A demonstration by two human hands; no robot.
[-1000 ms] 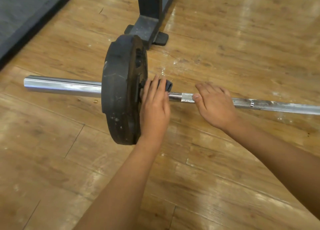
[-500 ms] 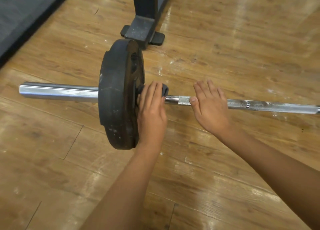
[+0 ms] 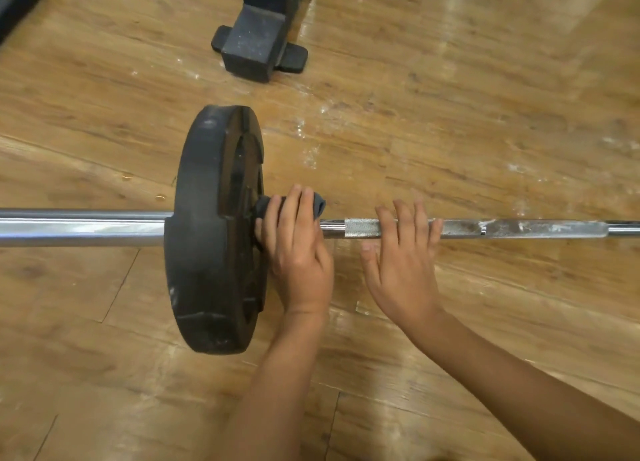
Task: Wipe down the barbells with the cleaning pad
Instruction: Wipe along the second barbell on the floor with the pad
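Leftmost, the barbell (image 3: 83, 226) lies on the wooden floor (image 3: 86, 339) with its black plate (image 3: 207, 232) standing on edge; heavy, stiff steel that would likely roll rather than lift. Just right of the plate the left hand (image 3: 298, 252) wraps the soft grey cleaning pad (image 3: 319, 204) around the shaft, while the right hand (image 3: 401, 270) lies flat, fingers straight, on the grippy knurling (image 3: 360, 227), a sound place to steady it

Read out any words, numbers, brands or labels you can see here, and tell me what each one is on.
None can be read.
Weight plate: scuffs and moulded ridges, no legible letters or numbers.
Barbell: knurling and whitish smears, no markings.
Cleaning pad and rack foot: plain, no label visible.
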